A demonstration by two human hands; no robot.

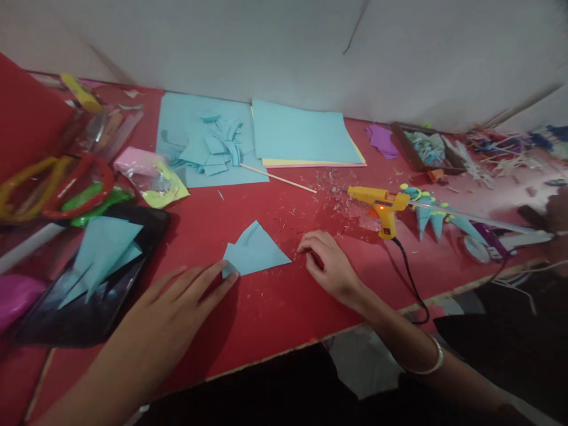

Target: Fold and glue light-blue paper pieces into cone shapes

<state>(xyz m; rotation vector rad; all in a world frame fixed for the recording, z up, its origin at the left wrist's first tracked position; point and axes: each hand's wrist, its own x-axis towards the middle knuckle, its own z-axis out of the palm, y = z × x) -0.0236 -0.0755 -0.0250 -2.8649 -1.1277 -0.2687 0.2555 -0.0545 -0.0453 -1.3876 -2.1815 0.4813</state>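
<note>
A folded piece of light blue paper (256, 253) lies on the red table, roughly triangular with a raised flap at its top. My left hand (181, 299) reaches in from the lower left, fingers stretched out; its fingertips touch the paper's left corner against the table. My right hand (328, 263) rests just beyond the paper's right point, fingers loosely curled, with a gap between thumb and fingers and nothing visible in it. Behind that hand lies a yellow hot glue gun (377, 204) with its orange light lit and a clear glue stick in its back.
Blue paper scraps (215, 151), a thin wooden stick (281, 179) and stacked coloured sheets (306, 133) lie at the back. Cut blue pieces (104, 254) sit on a black tray (109, 316) at left, near scissors (82, 183). Blue cones (430, 219) and a wooden box (408, 145) are at right.
</note>
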